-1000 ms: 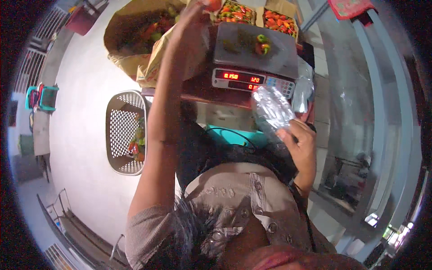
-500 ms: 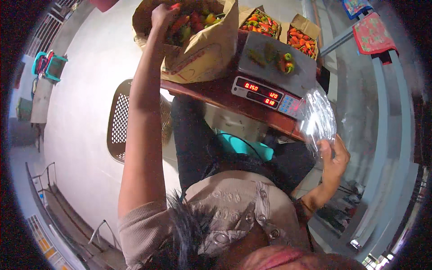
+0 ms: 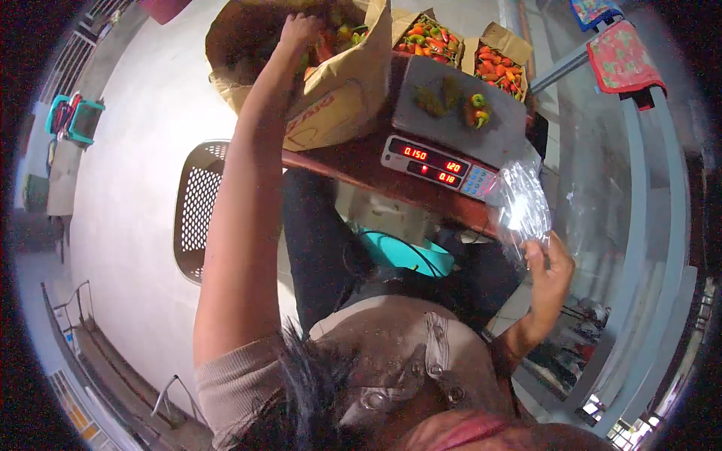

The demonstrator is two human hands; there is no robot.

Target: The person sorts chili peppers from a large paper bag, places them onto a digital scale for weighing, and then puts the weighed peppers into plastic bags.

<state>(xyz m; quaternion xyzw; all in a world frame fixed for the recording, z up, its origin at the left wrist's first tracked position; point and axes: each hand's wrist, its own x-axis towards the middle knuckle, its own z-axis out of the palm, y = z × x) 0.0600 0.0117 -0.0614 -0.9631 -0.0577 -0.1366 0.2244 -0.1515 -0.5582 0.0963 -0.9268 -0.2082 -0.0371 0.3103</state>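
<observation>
My left hand point(image 3: 301, 31) reaches into a large brown paper bag point(image 3: 331, 105) of red and green peppers point(image 3: 350, 34). Its fingers point down among them, and their tips are hidden. At the right, my right hand point(image 3: 550, 259) pinches a crumpled clear plastic bag point(image 3: 519, 207) between thumb and fingers. This bag hangs over the front right corner of a digital scale point(image 3: 432, 161) with a lit red display. A few green and orange peppers point(image 3: 477, 113) lie on the scale's grey platform point(image 3: 496, 139). Dull greenish patches beside them are too unclear to name.
Two smaller paper bags of orange and red peppers, one point(image 3: 432, 41) left of the other point(image 3: 500, 68), stand behind the scale. The reddish-brown table edge point(image 3: 361, 177) is before my knees. A perforated basket point(image 3: 199, 210) and a turquoise basin point(image 3: 406, 252) sit lower down.
My left hand has shifted slightly right and down within the paper bag; the red pepper at its fingertips no longer shows. My right hand still holds the plastic bag. The whole view has shifted slightly.
</observation>
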